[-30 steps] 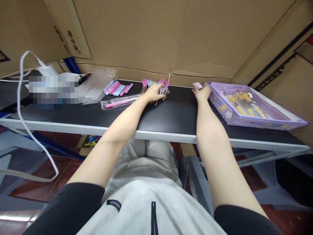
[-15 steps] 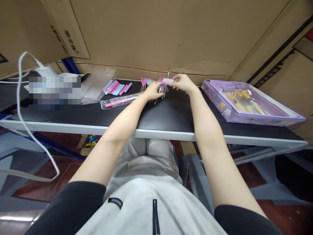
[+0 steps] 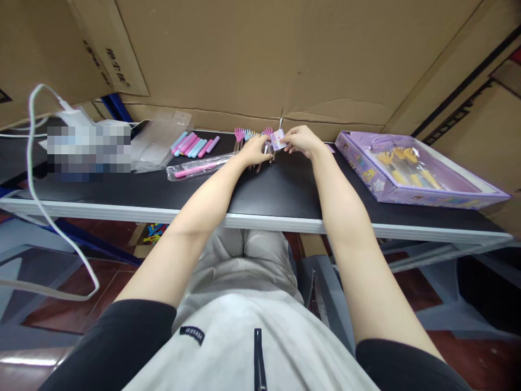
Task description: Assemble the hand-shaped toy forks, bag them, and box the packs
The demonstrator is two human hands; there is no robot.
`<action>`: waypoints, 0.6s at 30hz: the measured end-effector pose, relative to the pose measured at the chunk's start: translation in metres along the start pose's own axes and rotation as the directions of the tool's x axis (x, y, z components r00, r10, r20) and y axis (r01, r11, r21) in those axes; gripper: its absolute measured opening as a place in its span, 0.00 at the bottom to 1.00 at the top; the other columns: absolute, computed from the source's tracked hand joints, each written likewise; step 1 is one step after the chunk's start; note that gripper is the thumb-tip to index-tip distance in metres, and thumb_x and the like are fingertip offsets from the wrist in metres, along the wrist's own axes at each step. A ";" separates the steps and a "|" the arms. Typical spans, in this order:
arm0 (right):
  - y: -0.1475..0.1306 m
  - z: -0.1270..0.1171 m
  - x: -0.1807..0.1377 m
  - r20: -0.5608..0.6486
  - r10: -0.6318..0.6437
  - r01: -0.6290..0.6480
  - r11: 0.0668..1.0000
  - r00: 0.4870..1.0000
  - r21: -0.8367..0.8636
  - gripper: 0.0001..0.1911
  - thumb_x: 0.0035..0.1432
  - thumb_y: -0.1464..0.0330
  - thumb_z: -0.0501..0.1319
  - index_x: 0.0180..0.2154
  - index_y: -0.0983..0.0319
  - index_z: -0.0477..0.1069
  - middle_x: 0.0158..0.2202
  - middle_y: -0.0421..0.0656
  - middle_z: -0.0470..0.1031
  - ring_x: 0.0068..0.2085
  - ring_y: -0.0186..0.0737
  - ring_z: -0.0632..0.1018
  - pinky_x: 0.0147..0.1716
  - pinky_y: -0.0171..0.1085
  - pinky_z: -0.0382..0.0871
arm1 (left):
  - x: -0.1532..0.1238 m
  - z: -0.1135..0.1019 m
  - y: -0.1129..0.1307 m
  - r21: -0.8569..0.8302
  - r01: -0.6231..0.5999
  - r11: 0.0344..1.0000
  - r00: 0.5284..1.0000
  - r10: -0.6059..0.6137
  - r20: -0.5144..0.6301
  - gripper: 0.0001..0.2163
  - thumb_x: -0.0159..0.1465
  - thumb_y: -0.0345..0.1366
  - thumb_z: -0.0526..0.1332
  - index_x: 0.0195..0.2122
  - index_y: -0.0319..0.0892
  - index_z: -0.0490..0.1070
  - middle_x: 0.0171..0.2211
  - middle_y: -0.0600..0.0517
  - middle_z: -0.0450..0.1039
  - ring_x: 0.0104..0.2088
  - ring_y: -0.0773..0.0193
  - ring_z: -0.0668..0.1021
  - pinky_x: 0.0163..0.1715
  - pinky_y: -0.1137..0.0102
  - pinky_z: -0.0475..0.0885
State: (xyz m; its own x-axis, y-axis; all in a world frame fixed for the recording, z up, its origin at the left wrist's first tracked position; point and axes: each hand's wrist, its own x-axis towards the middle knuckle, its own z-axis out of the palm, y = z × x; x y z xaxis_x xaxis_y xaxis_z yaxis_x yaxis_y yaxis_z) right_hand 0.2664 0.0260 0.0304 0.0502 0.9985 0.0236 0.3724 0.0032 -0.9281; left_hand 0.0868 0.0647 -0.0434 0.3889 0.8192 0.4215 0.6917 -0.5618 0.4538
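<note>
"What's left of the left hand?"
"Coloured handles, perhaps bunched for easy picking; nearer it, a wrapped pink stick."
"And the hand itself?"
"Over the claw-headed sticks, fingers curled; I can't tell how firmly they close."
"The right hand?"
"Pinching a small card by its edge, seemingly to leave its face uncovered. Farther right, a purple box, probably within reach."
</note>
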 end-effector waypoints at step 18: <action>-0.001 0.013 -0.005 0.048 0.086 -0.087 0.996 0.995 0.012 0.14 0.68 0.85 0.60 0.34 0.61 0.67 0.25 0.41 0.74 0.26 0.34 0.79 0.27 0.30 0.75 | -0.002 -0.005 0.005 -0.023 0.024 0.999 1.000 -0.024 -0.003 0.31 0.57 0.29 0.72 0.62 0.36 0.70 0.63 0.36 0.75 0.65 0.41 0.76 0.68 0.55 0.69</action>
State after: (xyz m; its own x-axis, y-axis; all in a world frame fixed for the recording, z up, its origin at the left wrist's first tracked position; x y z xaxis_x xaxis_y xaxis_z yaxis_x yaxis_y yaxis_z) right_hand 0.2539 0.0216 0.0267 0.0379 0.9965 -0.0743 0.3551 -0.0829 -0.9312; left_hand 0.0865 0.0593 -0.0385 0.3702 0.8322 0.4129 0.6869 -0.5444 0.4814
